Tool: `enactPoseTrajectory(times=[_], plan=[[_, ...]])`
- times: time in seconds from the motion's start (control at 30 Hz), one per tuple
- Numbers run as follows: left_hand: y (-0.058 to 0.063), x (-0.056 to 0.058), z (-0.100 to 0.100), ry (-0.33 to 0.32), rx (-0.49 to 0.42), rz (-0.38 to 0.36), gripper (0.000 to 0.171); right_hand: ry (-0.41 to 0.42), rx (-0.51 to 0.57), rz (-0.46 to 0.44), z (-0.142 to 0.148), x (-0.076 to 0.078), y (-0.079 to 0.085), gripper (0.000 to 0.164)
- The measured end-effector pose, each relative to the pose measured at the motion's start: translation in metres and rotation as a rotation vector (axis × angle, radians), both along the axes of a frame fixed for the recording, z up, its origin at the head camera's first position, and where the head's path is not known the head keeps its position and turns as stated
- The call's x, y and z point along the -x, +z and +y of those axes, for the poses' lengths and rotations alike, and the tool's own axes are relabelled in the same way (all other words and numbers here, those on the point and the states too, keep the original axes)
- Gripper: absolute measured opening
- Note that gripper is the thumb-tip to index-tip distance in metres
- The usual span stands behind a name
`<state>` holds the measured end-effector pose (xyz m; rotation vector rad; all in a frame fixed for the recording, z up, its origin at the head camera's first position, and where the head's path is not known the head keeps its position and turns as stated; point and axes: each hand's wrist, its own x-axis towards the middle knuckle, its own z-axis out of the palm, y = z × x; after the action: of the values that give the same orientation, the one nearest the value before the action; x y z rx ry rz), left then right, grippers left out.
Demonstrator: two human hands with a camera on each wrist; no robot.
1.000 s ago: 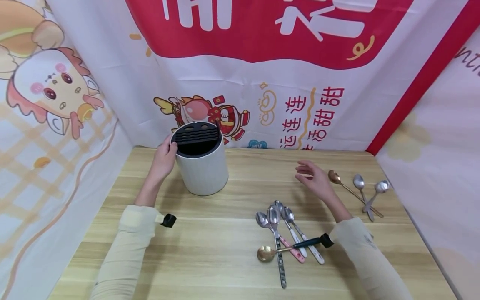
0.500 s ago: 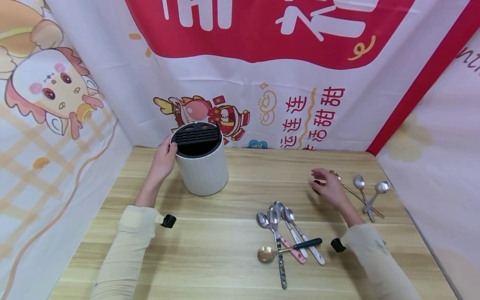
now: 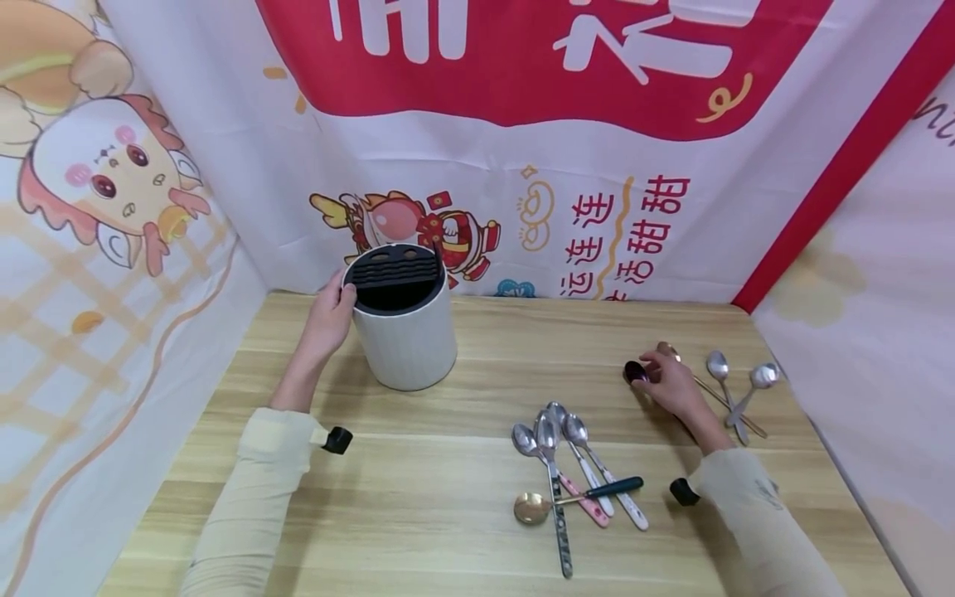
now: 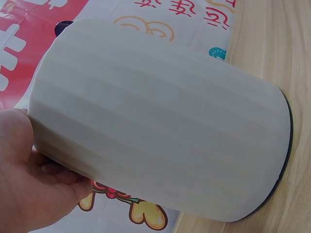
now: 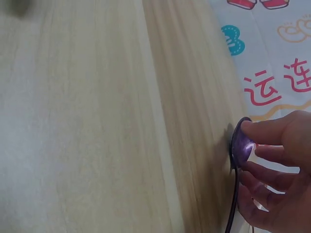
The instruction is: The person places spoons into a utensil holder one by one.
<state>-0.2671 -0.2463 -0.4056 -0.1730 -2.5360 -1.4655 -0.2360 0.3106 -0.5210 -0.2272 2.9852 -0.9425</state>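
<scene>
At the back left stands a white ribbed utensil holder [image 3: 409, 352] with a black slotted insert. My left hand [image 3: 328, 315] grips its rim from the left, thumb at the top edge; in the left wrist view the holder's pale side [image 4: 160, 121] fills most of the picture. Over on the right, my right hand [image 3: 675, 385] pinches the bowl of a dark purple spoon [image 3: 635, 372]. The right wrist view shows the thumb and fingers at that spoon's bowl [image 5: 241, 145], its thin dark handle running down out of frame. In the head view the handle is mostly hidden under the hand.
Several silver spoons [image 3: 547, 431] with patterned handles lie in a pile at front centre, a gold spoon [image 3: 532, 507] with a dark green handle across them. Right of my right hand are a copper-coloured spoon [image 3: 712, 394] and two silver spoons [image 3: 763, 376]. Printed cloth [image 3: 477, 191] hangs behind the table.
My right hand has moved right and down to the dark purple spoon and taken hold of its bowl. The left hand stays on the utensil holder, which has not moved.
</scene>
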Motion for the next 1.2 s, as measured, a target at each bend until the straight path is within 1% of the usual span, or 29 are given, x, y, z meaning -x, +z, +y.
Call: enactPoseTrajectory(times=[0.1,0.23,0.33,0.47,0.6,0.77,0.93,1.07,1.2], plan=[[0.000,0.000,0.000,0.000,0.002,-0.002,0.046,-0.004,-0.024,0.016,0.002,0.002,-0.003,0.043],[0.000,0.000,0.000,-0.002,0.003,0.017,0.045,-0.005,-0.060,0.053,0.003,0.005,-0.005,0.028],[-0.001,0.001,0.001,-0.009,0.001,0.011,0.045,-0.030,-0.077,0.052,0.004,0.004,-0.006,0.020],[-0.004,0.000,0.003,-0.013,0.000,0.001,0.044,-0.057,-0.076,0.036,0.007,0.000,-0.008,0.019],[-0.006,-0.002,0.002,-0.001,0.001,0.004,0.043,-0.044,-0.060,0.038,0.004,-0.001,-0.008,0.019],[-0.004,-0.002,-0.001,0.003,0.004,-0.004,0.044,-0.039,-0.056,0.018,0.001,0.000,-0.005,0.019],[-0.003,-0.001,-0.002,0.000,0.014,-0.014,0.044,-0.036,-0.076,0.011,0.000,-0.003,-0.001,0.014],[-0.002,-0.001,-0.002,0.000,0.016,-0.008,0.044,-0.009,-0.076,0.013,0.000,-0.006,0.005,0.007],[-0.003,-0.001,-0.002,0.001,0.008,-0.008,0.044,0.009,-0.073,0.018,0.000,-0.009,0.015,0.005]])
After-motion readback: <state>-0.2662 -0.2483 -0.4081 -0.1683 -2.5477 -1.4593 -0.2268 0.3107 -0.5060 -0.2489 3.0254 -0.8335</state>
